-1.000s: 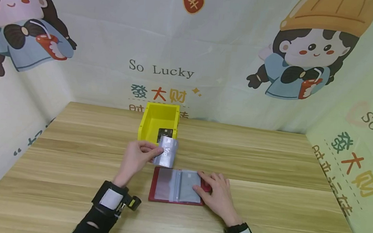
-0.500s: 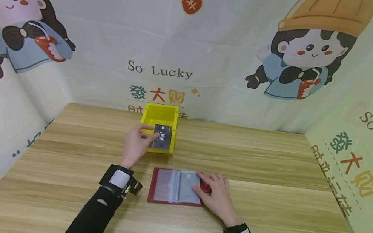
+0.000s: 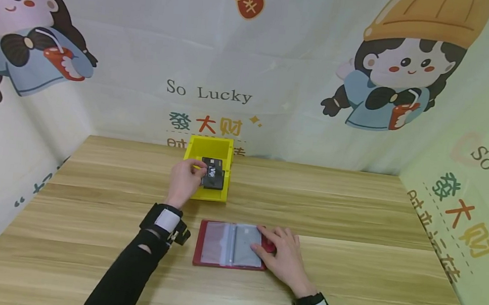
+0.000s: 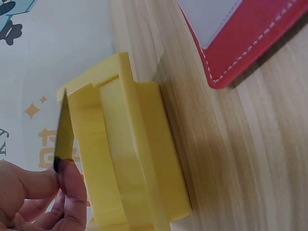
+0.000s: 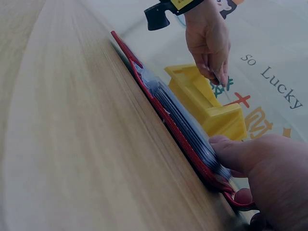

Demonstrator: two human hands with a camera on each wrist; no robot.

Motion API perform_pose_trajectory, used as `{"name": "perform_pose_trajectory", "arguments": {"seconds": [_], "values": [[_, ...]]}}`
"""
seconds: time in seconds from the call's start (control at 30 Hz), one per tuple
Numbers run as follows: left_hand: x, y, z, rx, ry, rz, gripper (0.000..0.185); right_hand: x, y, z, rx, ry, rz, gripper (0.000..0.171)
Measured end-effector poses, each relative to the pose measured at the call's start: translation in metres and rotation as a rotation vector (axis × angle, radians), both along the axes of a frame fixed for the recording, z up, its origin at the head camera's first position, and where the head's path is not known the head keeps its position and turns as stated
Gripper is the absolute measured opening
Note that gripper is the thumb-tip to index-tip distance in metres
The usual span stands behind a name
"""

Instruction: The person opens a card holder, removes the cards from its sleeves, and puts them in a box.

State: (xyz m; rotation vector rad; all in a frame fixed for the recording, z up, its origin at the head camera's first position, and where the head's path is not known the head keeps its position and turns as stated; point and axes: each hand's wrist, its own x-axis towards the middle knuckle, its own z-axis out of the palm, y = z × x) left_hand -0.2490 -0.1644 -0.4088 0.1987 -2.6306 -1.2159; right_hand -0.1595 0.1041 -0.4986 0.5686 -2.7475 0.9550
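Observation:
A black card marked "Vip" (image 3: 212, 171) is pinched between the thumb and fingers of my left hand (image 3: 185, 178), over the yellow bin (image 3: 206, 193). The left wrist view shows this card (image 4: 64, 137) edge-on beside the bin's opening. Part of another dark card appears behind it in the head view. A red card holder (image 3: 200, 242) lies spread on the table, its clear sleeves (image 3: 249, 245) facing up. My right hand (image 3: 283, 256) grips the holder's right edge; in the right wrist view the thumb (image 5: 231, 151) presses the stacked sleeves and a finger sits at the red cover.
The wooden table (image 3: 332, 211) extends to both sides of the holder and bin. A printed cloth (image 3: 295, 93) hangs behind the table and along its sides. The bin stands near the back edge, just beyond the holder.
My left hand has carried the card forward from beside the holder to over the yellow bin, turning it so "Vip" reads clearly. The right hand and holder have stayed in place.

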Motion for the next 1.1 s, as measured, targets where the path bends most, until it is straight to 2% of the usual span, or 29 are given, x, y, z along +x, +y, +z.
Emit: {"name": "perform_pose_trajectory", "arguments": {"seconds": [0.23, 0.7, 1.1], "values": [[-0.004, 0.005, -0.001, -0.074, -0.046, -0.03, 0.023, 0.001, 0.001, 0.001, 0.001, -0.005, -0.002, 0.046], [-0.017, 0.016, -0.016, -0.22, -0.08, -0.082, 0.029, 0.0, 0.001, 0.001, -0.002, -0.015, -0.002, 0.045], [-0.015, 0.024, -0.025, -0.296, -0.143, -0.092, 0.034, 0.0, 0.001, 0.002, -0.003, -0.014, -0.003, 0.045]]}}
